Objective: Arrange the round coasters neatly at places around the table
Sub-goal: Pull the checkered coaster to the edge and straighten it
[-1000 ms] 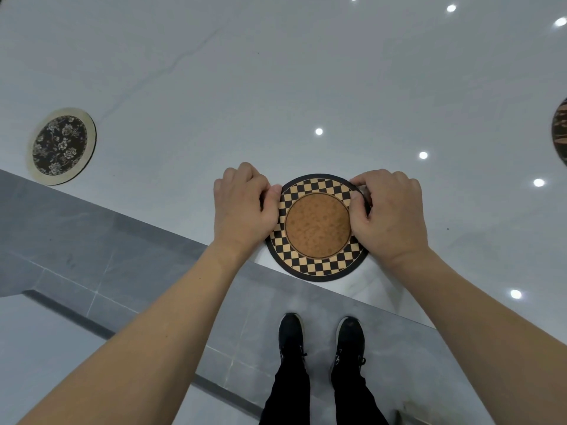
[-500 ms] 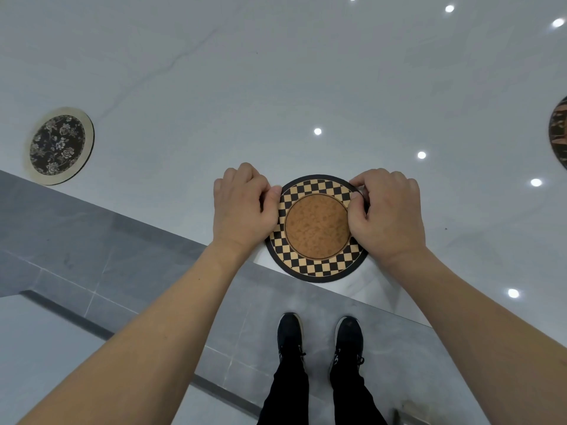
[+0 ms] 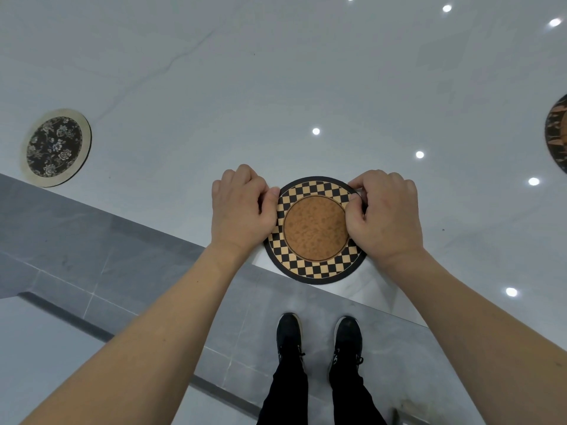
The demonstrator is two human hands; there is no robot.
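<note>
A round checkered coaster with a brown cork centre lies at the near edge of the glossy white table, its front rim slightly over the edge. My left hand grips its left rim with curled fingers. My right hand pinches its right rim, thumb on the checkered band. A floral coaster with a cream border lies flat at the far left near the table edge. A dark patterned coaster is cut off by the right border of the view.
The table's near edge runs diagonally from the left down to the right. Below it is grey tiled floor, where my two black shoes stand. Ceiling lights reflect as bright dots on the tabletop.
Both hands stay on the checkered coaster. The right thumb has shifted a little inward on the rim; the coaster itself has hardly moved.
</note>
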